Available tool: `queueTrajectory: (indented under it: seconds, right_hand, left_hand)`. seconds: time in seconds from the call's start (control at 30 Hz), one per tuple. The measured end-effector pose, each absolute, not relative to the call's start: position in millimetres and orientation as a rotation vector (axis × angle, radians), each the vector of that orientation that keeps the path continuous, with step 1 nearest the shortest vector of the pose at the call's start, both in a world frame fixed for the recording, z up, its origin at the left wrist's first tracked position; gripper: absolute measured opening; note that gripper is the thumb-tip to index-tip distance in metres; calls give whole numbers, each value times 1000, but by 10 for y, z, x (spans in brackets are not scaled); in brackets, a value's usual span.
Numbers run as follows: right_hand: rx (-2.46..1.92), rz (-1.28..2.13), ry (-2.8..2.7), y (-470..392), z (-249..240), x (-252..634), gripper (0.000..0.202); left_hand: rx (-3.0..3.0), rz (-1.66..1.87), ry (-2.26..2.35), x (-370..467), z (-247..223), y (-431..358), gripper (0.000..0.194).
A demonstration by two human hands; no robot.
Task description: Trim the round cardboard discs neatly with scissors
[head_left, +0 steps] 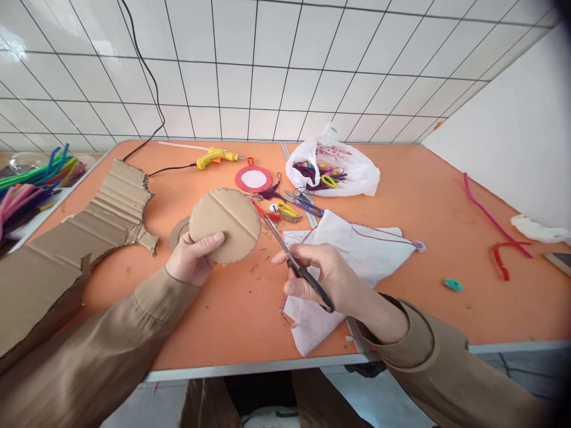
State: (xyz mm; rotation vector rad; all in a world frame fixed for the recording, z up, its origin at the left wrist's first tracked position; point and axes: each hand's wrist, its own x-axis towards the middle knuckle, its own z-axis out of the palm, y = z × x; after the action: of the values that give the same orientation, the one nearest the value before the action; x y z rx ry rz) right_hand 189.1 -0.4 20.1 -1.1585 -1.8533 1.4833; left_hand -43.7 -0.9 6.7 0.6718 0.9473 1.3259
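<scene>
Nearest the camera, a left sleeve (89, 351) and a right sleeve (446, 362) extend over the near edge of the orange table (214, 333). The cardboard disc (227, 223) is held above the table, left of centre, with its broad face turned toward the camera. Its near-left edge is pinched by the left hand (191, 260), the thumb being laid flat on the face and the fingers mostly hidden behind. The black-handled scissors (307, 278) are gripped by the right hand (330, 276), the fingers being curled about the handles. The long axis of the scissors is directed from near right to far left, and the blades appear closed or nearly so. The disc lies to the left of the blades, its right edge being just beside their tips in this view; contact cannot be confirmed. White fabric (366, 255) is located beneath and beyond the right hand. The torn corrugated cardboard (102, 220) is positioned at the left, and a yellow glue gun (216, 157) at the far side.
</scene>
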Motion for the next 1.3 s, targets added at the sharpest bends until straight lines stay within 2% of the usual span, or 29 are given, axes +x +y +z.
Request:
queueTrajectory:
  seconds: [0.47, 0.7, 1.03, 1.3]
  right_hand:
    - [-1123, 1455, -1848, 21, 206, 1901, 51]
    - [-1057, 1365, -1910, 43, 161, 1928, 47]
    - [-990, 1452, -1892, 44, 172, 1919, 49]
    - [-1050, 1431, -1871, 27, 182, 1925, 48]
  left_hand:
    - [924, 1150, 1009, -484, -24, -35, 38]
    - [922, 1069, 1013, -484, -45, -52, 32]
    - [941, 1047, 980, -485, -21, -52, 39]
    - [930, 1021, 1001, -493, -4, -66, 31]
